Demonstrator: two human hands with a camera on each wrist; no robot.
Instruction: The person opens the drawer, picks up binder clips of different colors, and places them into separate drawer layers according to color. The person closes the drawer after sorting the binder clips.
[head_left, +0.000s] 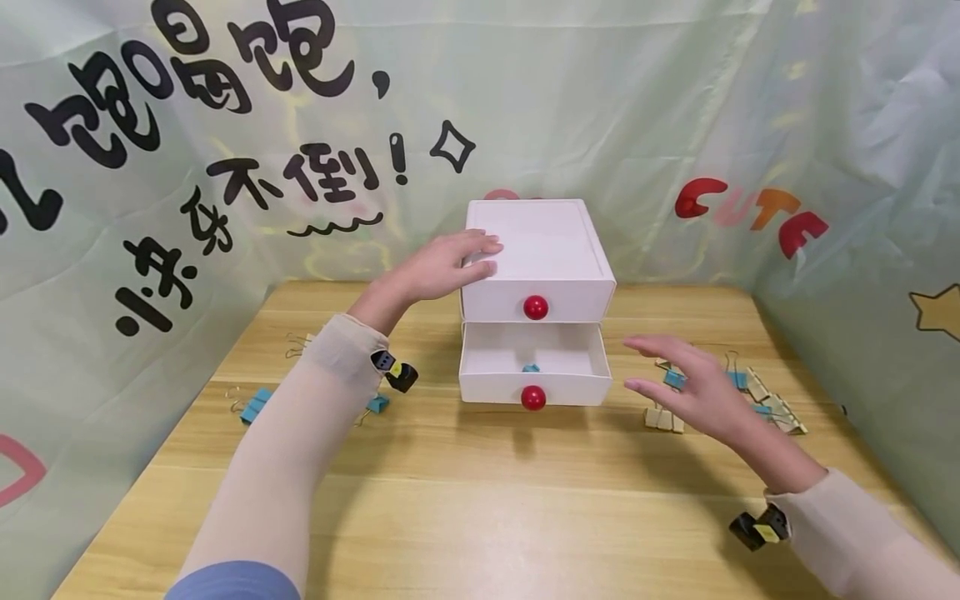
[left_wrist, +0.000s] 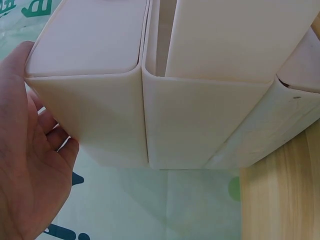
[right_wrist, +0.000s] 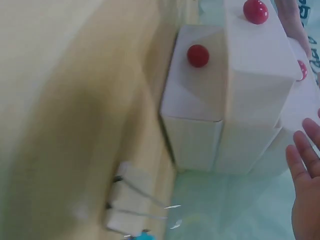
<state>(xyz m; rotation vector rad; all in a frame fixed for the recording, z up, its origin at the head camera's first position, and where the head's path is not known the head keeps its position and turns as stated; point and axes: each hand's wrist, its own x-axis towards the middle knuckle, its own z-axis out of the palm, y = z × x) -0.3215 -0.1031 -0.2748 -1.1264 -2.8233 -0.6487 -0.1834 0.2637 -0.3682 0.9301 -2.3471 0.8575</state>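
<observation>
The white drawer box (head_left: pixel 551 242) stands on the desk (head_left: pixel 487 517) in front of the person, three tiers high (the lowest shows only in the wrist views). Its middle drawer (head_left: pixel 480 390) is drawn out toward the person, with a small blue clip (head_left: pixel 531 367) lying inside and a red knob (head_left: pixel 533 398) on its front.

The left hand (head_left: pixel 446 265) rests on the box's top at its left edge, fingers extended and clamped on nothing. The right hand (head_left: pixel 701 387) hovers with thumb and fingers apart, holding nothing.

The drawer lies to the right hand's left, near its fingertips but apart from them; the left hand sits above it, so the right hand seems the nearer to the knob. The drawer's sliding line appears to run front to back, across the way the right fingers point.

Close by the right hand, a cream clip (head_left: pixel 664 419) lies on the desk; another blue one (head_left: pixel 257 406) lies beside the left sleeve (head_left: pixel 292 450).
</observation>
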